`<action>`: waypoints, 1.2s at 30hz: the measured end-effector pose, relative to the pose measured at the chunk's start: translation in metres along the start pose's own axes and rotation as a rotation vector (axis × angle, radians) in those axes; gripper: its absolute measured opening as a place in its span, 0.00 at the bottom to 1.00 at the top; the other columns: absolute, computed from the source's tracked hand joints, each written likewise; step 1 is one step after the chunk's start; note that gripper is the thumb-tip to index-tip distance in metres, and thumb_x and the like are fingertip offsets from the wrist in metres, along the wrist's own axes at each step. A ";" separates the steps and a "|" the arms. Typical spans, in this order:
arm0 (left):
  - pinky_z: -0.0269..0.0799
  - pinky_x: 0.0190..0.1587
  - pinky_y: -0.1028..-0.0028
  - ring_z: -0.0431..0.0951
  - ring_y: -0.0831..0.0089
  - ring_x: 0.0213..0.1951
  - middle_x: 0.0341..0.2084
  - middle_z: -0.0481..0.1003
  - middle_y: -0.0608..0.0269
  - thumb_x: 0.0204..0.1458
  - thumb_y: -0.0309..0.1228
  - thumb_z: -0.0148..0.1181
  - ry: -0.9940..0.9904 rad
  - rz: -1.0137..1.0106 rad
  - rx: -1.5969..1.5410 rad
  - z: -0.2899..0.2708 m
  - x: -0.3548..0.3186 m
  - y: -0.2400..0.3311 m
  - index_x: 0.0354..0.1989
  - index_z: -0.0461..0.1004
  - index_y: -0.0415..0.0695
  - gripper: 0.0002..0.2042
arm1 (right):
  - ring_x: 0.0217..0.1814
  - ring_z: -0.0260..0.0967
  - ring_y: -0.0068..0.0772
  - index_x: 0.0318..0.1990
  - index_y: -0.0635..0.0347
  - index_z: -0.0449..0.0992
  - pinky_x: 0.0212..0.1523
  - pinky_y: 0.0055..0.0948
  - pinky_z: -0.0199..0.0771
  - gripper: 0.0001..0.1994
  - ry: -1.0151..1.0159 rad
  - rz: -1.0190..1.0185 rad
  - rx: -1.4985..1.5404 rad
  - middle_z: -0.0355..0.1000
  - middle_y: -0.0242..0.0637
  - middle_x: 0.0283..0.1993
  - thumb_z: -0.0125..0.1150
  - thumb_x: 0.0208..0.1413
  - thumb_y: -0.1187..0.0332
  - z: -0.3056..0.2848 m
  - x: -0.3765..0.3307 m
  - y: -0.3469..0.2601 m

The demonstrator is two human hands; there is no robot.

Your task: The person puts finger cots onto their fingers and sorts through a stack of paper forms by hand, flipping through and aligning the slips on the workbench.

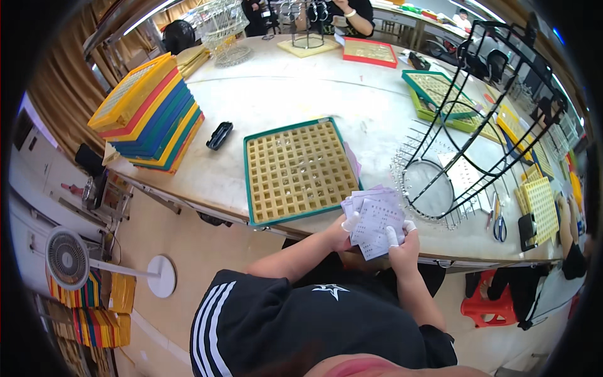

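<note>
A fanned bunch of printed paper slips [377,220] is held between my two hands at the table's front edge. My left hand [343,234] grips the slips from their left side, with a white finger cover on a fingertip. On the other side, my right hand [405,245] pinches their lower right edge, white covers on its thumb and finger. Just beyond and left of the slips lies a green-rimmed tray [249,182] with rows of square tan compartments; small shiny pieces sit in several of them. A pinkish sheet [353,160] sticks out beside the tray's right edge.
Stacked coloured trays [154,119] rise at the left, near a black stapler-like object [220,136]. A tall black wire rack [465,132] stands on the right, with scissors [499,226] beside it. Farther back are a red-rimmed tray [369,51], green trays [440,91] and a person [358,19].
</note>
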State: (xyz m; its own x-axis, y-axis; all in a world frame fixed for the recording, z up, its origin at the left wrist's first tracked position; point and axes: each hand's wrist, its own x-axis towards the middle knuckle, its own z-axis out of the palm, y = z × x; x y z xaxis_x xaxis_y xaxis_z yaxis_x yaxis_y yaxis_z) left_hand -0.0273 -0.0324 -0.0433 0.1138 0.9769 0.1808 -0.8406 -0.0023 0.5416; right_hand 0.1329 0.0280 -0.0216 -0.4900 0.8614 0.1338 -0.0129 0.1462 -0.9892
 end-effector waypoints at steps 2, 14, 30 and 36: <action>0.61 0.55 0.60 0.65 0.59 0.53 0.52 0.63 0.52 0.51 0.39 0.54 0.089 -0.041 0.215 -0.006 -0.003 -0.002 0.58 0.54 0.38 0.29 | 0.36 0.66 0.21 0.39 0.68 0.64 0.35 0.21 0.68 0.10 0.019 -0.015 -0.029 0.69 0.39 0.34 0.55 0.52 0.73 0.004 0.002 -0.002; 0.61 0.55 0.56 0.66 0.51 0.51 0.52 0.63 0.46 0.50 0.26 0.48 0.297 -0.207 -0.036 0.010 0.015 0.006 0.55 0.56 0.34 0.23 | 0.27 0.61 0.32 0.37 0.62 0.63 0.36 0.29 0.68 0.15 -0.372 -0.601 -0.084 0.65 0.39 0.32 0.58 0.41 0.73 -0.015 -0.015 -0.156; 0.64 0.52 0.56 0.67 0.53 0.51 0.50 0.65 0.47 0.47 0.26 0.49 0.323 -0.275 -0.060 0.007 0.016 0.015 0.55 0.58 0.35 0.23 | 0.21 0.64 0.25 0.16 0.63 0.66 0.25 0.26 0.73 0.08 -0.527 -1.172 1.341 0.62 0.32 0.19 0.56 0.38 0.84 -0.053 -0.066 -0.208; 0.63 0.53 0.56 0.67 0.52 0.51 0.51 0.65 0.47 0.48 0.26 0.49 0.354 -0.262 -0.013 0.012 0.006 0.013 0.56 0.57 0.35 0.24 | 0.22 0.63 0.27 0.19 0.61 0.66 0.27 0.28 0.71 0.06 -0.557 -1.196 0.900 0.61 0.33 0.21 0.55 0.40 0.80 -0.058 -0.073 -0.208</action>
State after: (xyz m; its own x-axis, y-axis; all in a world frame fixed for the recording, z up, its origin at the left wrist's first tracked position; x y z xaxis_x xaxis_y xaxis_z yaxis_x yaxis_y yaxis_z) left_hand -0.0309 -0.0290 -0.0251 0.1374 0.9571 -0.2550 -0.8143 0.2557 0.5210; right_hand 0.2216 -0.0368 0.1775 -0.0607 0.1600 0.9852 -0.9939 0.0809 -0.0744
